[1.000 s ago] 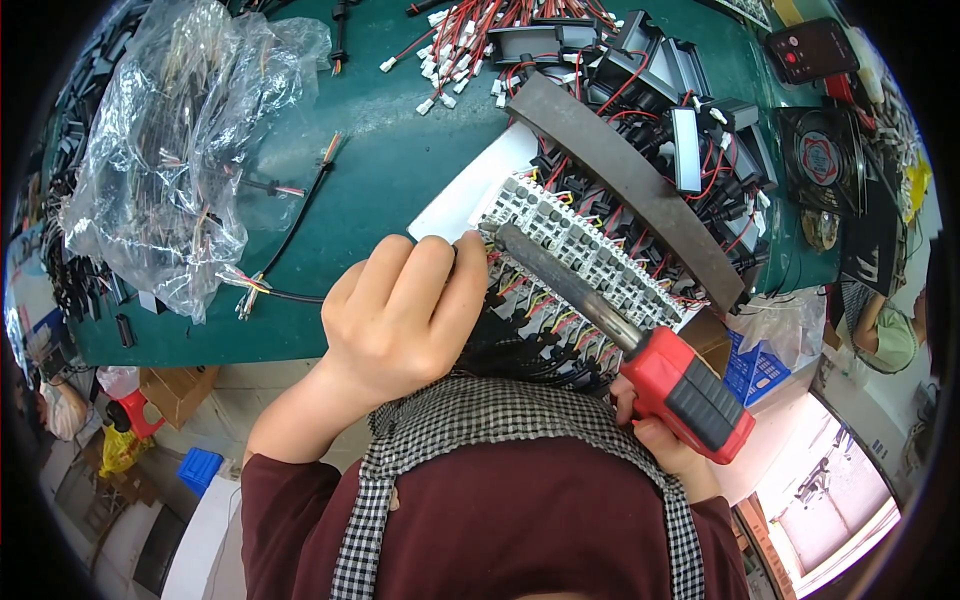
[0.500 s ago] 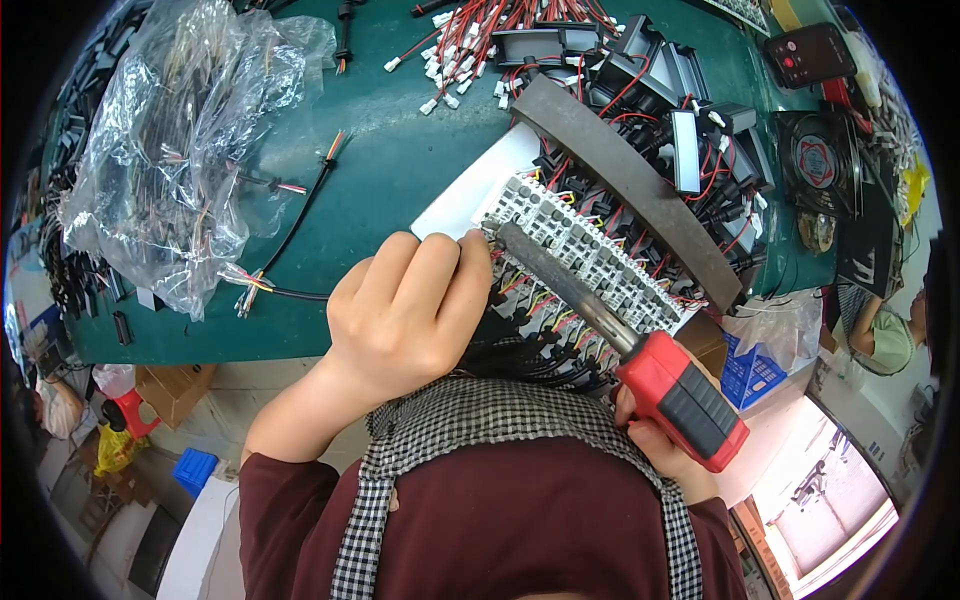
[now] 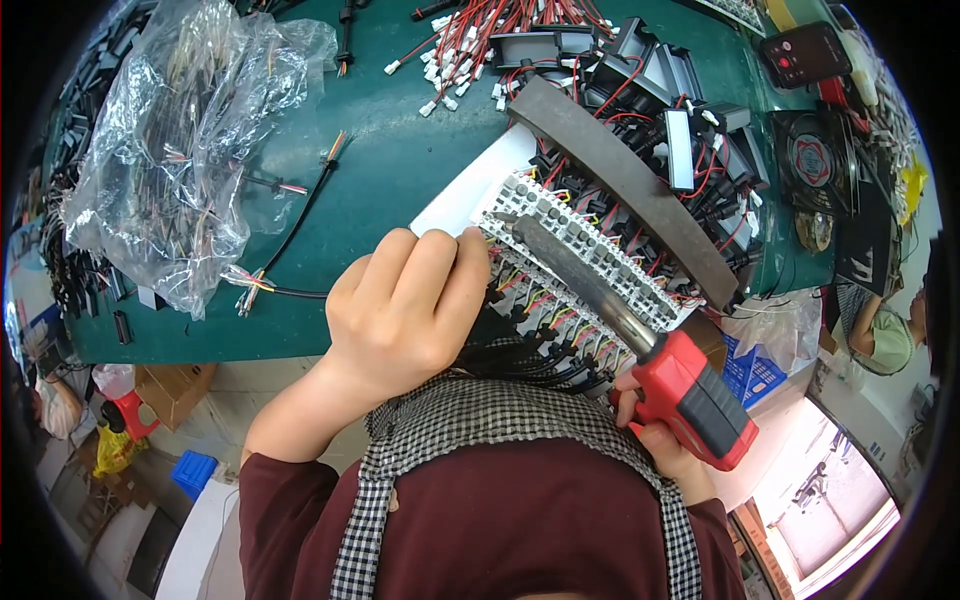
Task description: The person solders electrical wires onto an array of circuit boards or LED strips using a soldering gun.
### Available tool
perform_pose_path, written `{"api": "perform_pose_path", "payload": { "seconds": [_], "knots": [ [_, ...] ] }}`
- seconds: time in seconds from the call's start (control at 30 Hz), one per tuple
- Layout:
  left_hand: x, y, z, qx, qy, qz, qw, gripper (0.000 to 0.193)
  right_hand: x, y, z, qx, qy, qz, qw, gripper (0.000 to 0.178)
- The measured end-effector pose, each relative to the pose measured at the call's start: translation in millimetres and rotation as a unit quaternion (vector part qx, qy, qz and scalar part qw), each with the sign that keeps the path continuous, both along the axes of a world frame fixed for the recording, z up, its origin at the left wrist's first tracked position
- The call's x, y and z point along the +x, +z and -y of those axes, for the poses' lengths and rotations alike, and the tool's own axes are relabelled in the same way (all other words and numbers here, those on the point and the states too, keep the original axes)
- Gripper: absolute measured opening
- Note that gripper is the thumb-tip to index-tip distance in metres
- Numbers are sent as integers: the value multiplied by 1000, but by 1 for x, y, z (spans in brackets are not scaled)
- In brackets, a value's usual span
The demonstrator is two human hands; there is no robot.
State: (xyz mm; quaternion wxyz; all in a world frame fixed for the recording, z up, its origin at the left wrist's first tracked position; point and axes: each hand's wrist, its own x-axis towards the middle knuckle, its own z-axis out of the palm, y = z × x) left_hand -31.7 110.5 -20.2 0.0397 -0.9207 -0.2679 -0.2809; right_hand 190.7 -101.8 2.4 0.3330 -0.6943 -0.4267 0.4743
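A red and black soldering gun [image 3: 700,405] is gripped in my right hand [image 3: 665,445], with its long dark barrel slanting up and left over the white circuit board panel [image 3: 585,262]. The barrel's tip lies above the panel's upper left part. At the panel's left corner my left hand [image 3: 405,305] is closed in a pinch; what sits between its fingertips is hidden. Coloured wires [image 3: 555,315] run along the panel's near edge to black cables [image 3: 530,355]. Beneath the panel's left end lies a flat whitish plate [image 3: 475,185].
A curved dark bar [image 3: 630,190] lies behind the panel. Beyond it are piled black housings [image 3: 680,150] and red wires with white connectors [image 3: 460,60]. To the left rests a clear plastic bag of cables [image 3: 190,150]. A phone [image 3: 808,55] and a fan [image 3: 815,160] are at right.
The soldering gun has shifted slightly right, its barrel drawing away from my left fingertips and lying further over the panel. My left hand stays almost still.
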Motion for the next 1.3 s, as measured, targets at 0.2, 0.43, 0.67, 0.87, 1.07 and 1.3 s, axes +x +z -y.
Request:
{"api": "perform_pose_path", "payload": {
  "seconds": [0.2,0.43,0.67,0.87,1.07,1.3],
  "knots": [
    [0,1,0,1,3,5,1000,20,1,-3,-6,9,38,6,999,74],
    [-1,2,0,4,-1,5,1000,21,2,-6,-3,16,40,8,999,72],
    [0,3,0,-3,-1,-4,1000,22,-3,1,-3,-8,-23,-34,999,65],
    [0,3,-1,0,-1,-4,1000,22,-3,1,-8,24,34,55,998,59],
    [-2,5,0,1,7,-19,1000,24,3,-2,0,21,-19,-14,1000,61],
    [-2,5,2,-12,-10,20,1000,29,10,-5,9,40,-3,-10,999,78]
  ]
}}
